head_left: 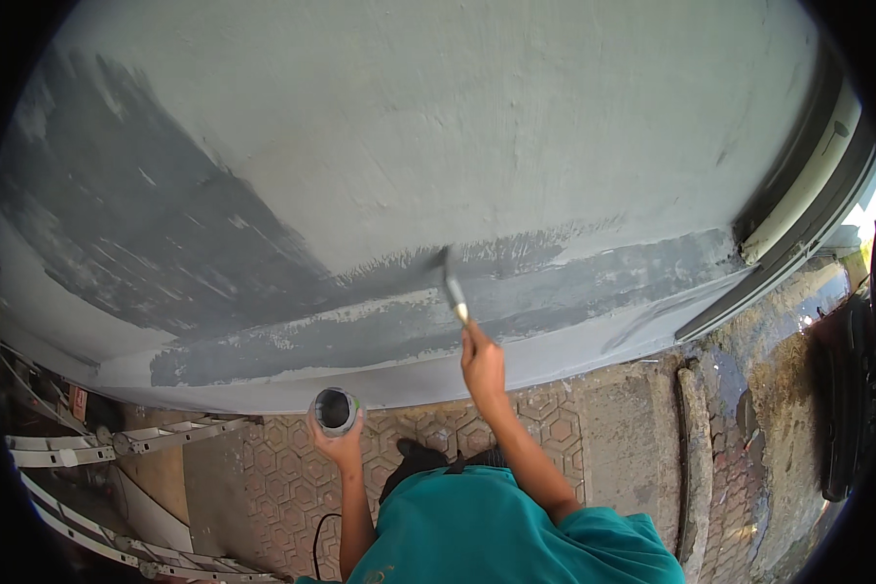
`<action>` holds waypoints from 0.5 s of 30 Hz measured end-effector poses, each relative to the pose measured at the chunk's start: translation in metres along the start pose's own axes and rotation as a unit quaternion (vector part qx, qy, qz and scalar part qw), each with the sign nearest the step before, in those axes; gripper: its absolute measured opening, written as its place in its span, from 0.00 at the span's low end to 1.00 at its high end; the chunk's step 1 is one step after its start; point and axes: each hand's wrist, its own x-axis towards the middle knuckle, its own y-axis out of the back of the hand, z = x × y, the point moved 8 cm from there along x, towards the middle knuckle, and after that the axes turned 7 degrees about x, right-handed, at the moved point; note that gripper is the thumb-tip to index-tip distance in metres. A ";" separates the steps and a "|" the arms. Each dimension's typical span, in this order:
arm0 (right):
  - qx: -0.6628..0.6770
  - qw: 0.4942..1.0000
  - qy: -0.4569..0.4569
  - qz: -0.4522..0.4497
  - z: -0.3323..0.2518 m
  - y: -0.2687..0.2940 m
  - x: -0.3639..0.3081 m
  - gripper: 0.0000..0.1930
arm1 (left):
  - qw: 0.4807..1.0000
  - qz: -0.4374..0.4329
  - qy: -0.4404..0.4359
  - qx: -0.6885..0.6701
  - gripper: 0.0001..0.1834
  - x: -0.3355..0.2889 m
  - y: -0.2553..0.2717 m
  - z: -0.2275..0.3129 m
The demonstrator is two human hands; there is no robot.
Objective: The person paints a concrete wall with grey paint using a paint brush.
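Observation:
My right hand (pixel 484 373) is closed round the handle of a paintbrush (pixel 455 292), its dark bristles against the wall at the upper border of a grey painted band. The wall (pixel 477 127) is pale grey, with darker grey paint (pixel 165 234) spread over its left part and along its lower edge. Some brush strokes there look ragged and streaky. Lower down and to the left, my left hand (pixel 339 446) grips a small round paint pot (pixel 334 413) from below, its mouth facing up. The inside of the pot looks dark grey.
Metal ladders (pixel 78 450) lie at the lower left, close to the wall. Patterned paving (pixel 292 467) runs below me. A pale pipe (pixel 798 209) follows the wall's right edge. At the far right stands a dark object (pixel 847 399), partly cut off.

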 end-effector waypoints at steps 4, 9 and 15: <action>0.000 0.999 -0.013 -0.030 0.009 -0.005 -0.005 0.13 | 1.000 0.025 -0.001 -0.014 0.41 0.012 0.013 0.008; -0.068 0.933 -0.185 0.301 0.128 0.161 0.043 0.17 | 0.995 0.066 0.073 0.012 0.39 -0.015 0.082 0.000; -0.030 0.984 -0.048 0.169 0.081 0.062 0.045 0.18 | 0.987 0.100 0.064 0.105 0.34 -0.055 0.131 -0.008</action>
